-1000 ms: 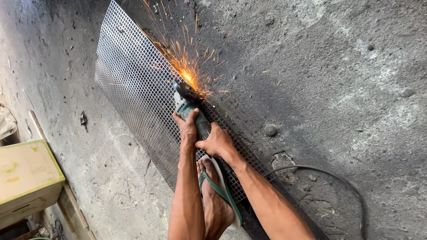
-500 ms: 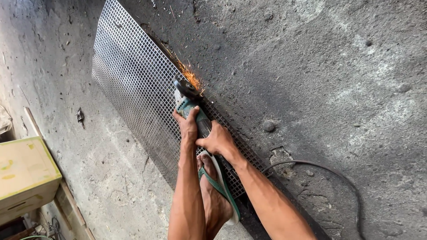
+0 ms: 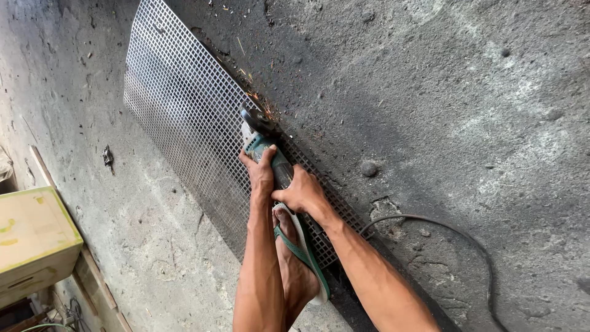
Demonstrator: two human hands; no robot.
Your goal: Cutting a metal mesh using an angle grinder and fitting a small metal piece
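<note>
Both my hands hold a green angle grinder whose disc touches the right edge of a metal mesh sheet lying on the concrete floor. My left hand wraps the front of the grinder body near the head. My right hand grips the body further back. A few small sparks fly off at the disc. My foot in a green flip-flop stands on the near end of the mesh, between my forearms.
The grinder's black power cable curves across the dark concrete at the right. A yellowish wooden box stands at the left, with wooden slats beside it. A small dark scrap lies left of the mesh.
The heavy shower of sparks has died down to a few small ones. The grinder and both hands stay at nearly the same place on the mesh edge.
</note>
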